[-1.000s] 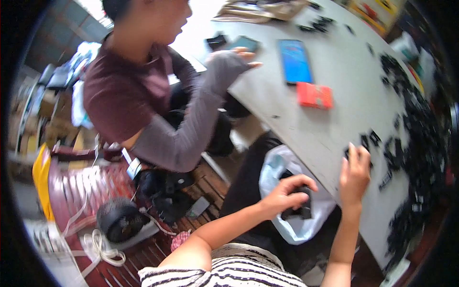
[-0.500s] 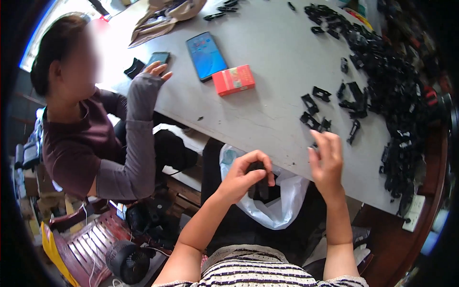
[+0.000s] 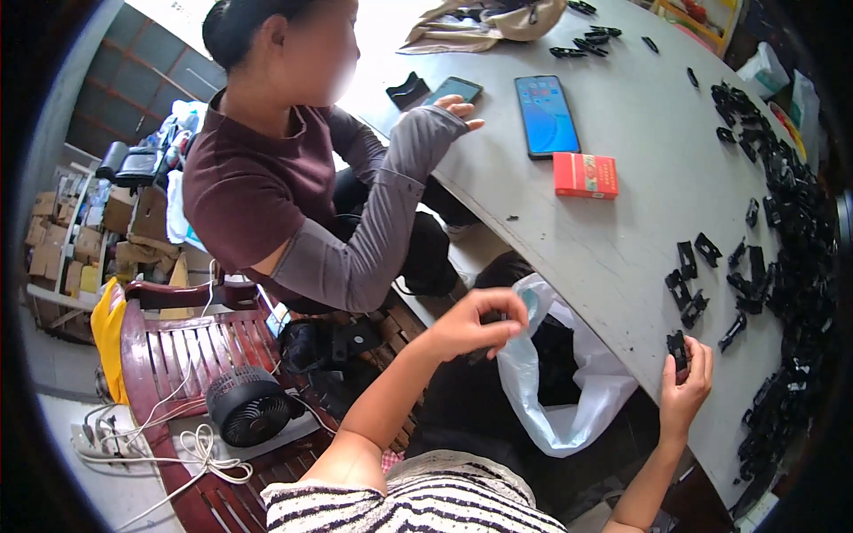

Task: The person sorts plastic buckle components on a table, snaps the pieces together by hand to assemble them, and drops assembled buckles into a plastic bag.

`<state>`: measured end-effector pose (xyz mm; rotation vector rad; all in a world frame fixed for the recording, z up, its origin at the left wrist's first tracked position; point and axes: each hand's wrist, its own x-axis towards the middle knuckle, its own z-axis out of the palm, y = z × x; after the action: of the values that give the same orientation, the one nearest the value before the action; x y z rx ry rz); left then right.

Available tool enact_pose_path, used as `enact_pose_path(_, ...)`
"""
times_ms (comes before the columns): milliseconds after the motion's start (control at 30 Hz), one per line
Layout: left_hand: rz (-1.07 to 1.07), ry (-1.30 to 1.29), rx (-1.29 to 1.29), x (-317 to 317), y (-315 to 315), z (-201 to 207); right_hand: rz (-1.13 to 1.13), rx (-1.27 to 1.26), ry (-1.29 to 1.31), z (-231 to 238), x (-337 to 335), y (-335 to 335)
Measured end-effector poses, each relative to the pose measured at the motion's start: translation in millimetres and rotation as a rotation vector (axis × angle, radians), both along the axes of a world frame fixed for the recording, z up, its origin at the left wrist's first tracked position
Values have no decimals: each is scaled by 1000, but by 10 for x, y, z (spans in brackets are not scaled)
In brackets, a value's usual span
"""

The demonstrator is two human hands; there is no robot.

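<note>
My right hand (image 3: 687, 395) is closed around a small black plastic part (image 3: 677, 353) at the table's near edge. My left hand (image 3: 480, 324) is curled, thumb near the fingertips, beside the left rim of a white plastic bag (image 3: 569, 437). Something dark shows just under its fingers, too hidden to name. The bag hangs open below the table edge, its inside dark. Several loose black plastic parts (image 3: 687, 259) lie on the table beyond my right hand, next to a large heap of similar parts (image 3: 795, 240) along the right side.
A red box (image 3: 586, 176) and a lit phone (image 3: 546, 120) lie on the grey table (image 3: 613, 258). At the left sits a person in grey sleeves (image 3: 346, 258), one hand near another phone (image 3: 455, 91). A black fan (image 3: 249, 407) stands on a wooden bench (image 3: 200, 355).
My right hand, empty before, now holds a black part and is farther right. My left hand is nearer the bag's left rim. The view has swung left, showing more of the bench.
</note>
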<state>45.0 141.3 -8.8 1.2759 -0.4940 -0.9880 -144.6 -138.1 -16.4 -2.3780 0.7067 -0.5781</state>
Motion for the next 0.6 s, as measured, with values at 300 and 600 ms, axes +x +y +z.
enact_pose_path(300, 228, 641, 240, -666, 838, -1203, 15, -91, 46, -28, 29, -28)
enact_pose_path(600, 246, 572, 398, -735, 600, -1413, -43, -69, 34, -10, -60, 31)
